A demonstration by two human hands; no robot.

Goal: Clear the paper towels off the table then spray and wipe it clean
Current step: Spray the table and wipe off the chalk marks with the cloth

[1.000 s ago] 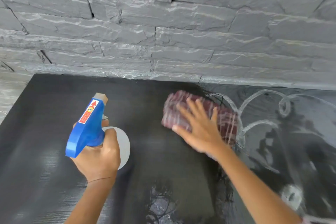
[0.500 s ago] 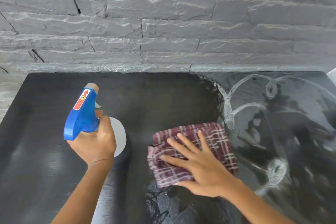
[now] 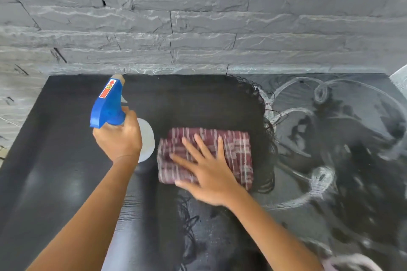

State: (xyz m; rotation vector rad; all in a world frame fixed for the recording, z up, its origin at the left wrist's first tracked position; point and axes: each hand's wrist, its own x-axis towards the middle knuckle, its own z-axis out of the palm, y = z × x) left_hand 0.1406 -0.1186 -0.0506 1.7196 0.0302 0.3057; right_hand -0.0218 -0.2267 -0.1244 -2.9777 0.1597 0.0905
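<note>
In left hand (image 3: 119, 141), spray bottle (image 3: 109, 103)

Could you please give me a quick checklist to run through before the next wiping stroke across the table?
1. Cloth flat under the right hand: ok, palm and fingers pressed on it.
2. Spray bottle held clear of the wiping path: ok, the left hand grips it, raised left of the cloth.
3. Paper towels cleared: ok on the visible table.
4. Left half wiped: ok, it looks dark and even.
5. Right half wiped: not ok, white streaks remain there.
6. Enough liquid left in the bottle: cannot tell.
</note>
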